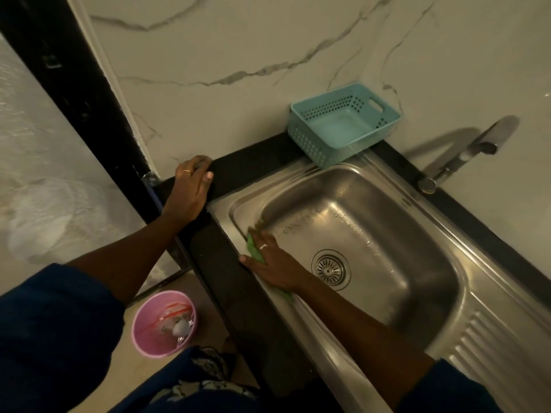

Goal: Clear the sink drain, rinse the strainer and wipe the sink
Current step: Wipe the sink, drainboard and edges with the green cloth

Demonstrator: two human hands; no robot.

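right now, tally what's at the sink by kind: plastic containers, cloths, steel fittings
Plastic containers: 2 (teal perforated plastic basket, pink round plastic bin)
Cloths: 1 (green cloth)
Steel fittings: 3 (stainless steel sink, round slotted steel strainer, steel tap)
Total: 6

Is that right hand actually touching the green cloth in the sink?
Touching. The head view shows the right hand spread flat on the green cloth, pressing it against the wall of the sink.
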